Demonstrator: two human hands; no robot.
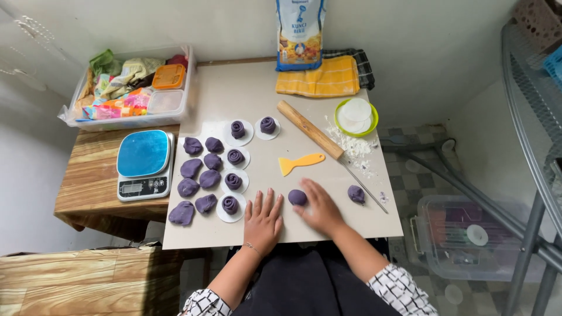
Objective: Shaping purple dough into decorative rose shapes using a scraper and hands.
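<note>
My left hand (263, 221) lies flat on the beige work board (252, 99), fingers spread, holding nothing. My right hand (319, 208) rests palm down just right of a purple dough ball (297, 197), its fingers touching or nearly touching it. Another purple dough piece (356, 193) sits to the right. Several plain purple dough lumps (199, 175) lie at the board's left. Several rolled purple spirals (234, 157) sit on round white papers. A wooden rolling pin (309, 129) and a yellow fish-shaped scraper (300, 162) lie in the middle.
A green bowl (356, 117) of white paper rounds stands at right, with white scraps and a thin metal rod (366, 188) nearby. A blue-topped scale (144, 164), a clear bin of packets (132, 88), a flour bag (300, 32) and a yellow cloth (319, 78) surround the board.
</note>
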